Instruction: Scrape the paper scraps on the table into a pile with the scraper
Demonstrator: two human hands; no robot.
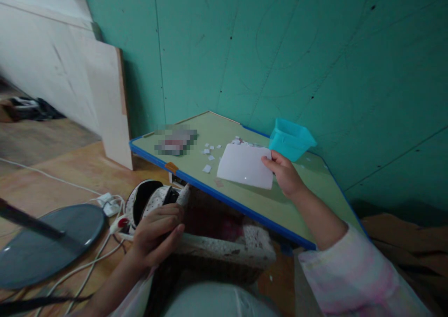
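My right hand (285, 171) is closed on the right edge of a white sheet of paper (245, 165), thumb on top, held just over the green tabletop (196, 172). Several small cut paper pieces (207, 168) lie left of the sheet, and more show behind its far edge. My left hand (159, 230) is curled closed in front of the table, by the left side of a worn, speckled white open drawer or box frame (224, 247). What its fingers hold, if anything, is hidden.
A turquoise plastic bin (292, 140) stands at the table's back right. A pixelated item (176, 141) lies at the left. White cables (94, 263), a dotted white bag (149, 200) and a round grey stand base (52, 244) are on the floor. A green wall (217, 42) rises behind.
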